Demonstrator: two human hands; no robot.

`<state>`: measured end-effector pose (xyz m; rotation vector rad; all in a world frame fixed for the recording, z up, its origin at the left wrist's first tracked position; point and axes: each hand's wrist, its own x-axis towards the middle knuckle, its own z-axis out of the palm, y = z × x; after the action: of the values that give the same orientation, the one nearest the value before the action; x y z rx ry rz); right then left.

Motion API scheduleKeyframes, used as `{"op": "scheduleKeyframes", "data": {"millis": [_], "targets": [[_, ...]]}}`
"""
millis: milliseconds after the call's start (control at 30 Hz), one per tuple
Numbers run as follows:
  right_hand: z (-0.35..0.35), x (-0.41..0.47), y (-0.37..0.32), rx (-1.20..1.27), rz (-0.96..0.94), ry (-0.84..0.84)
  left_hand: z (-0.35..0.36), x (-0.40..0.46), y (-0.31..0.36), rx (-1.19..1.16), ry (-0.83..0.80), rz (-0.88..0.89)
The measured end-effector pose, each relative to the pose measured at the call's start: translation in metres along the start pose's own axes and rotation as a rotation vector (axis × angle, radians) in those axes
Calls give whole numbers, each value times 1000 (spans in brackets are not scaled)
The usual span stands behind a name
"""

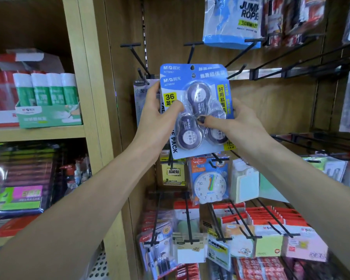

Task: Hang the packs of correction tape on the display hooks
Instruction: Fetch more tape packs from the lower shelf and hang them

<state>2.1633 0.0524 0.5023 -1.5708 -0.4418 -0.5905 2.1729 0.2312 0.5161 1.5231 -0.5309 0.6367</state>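
At the centre of the frame, two glossy blue carded packs of correction tape [196,102], stacked and offset, each with a punched hang hole; the front blister shows three rounded purple dispensers. The left hand [160,116] and right hand [236,122] each grip an edge below a bare black wire hook [192,51].

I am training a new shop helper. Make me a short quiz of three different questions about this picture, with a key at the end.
1. True or false: both hands hold the packs of correction tape.
2. What hangs just below the packs? A) a toy clock B) scissors C) a ruler
3. Fill in: the empty hook right above the packs is ____ in colour.

Key:
1. True: the left hand grips the left edge, the right hand the right edge.
2. A, the toy clock.
3. Black.
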Motion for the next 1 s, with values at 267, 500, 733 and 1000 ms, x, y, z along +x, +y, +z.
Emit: {"op": "scheduleKeyframes", "data": {"millis": [267, 500, 733, 1000], "targets": [[-1, 11, 2, 32, 55, -51, 0, 10, -4, 37, -50, -50], [2, 25, 11, 77, 109, -35, 4, 21, -12, 150, -69, -103], [4, 41, 30, -119, 95, -60, 4, 23, -23, 201, -82, -198], [18, 10, 31, -163, -23, 114, 3, 8, -33, 219, -120, -208]]}}
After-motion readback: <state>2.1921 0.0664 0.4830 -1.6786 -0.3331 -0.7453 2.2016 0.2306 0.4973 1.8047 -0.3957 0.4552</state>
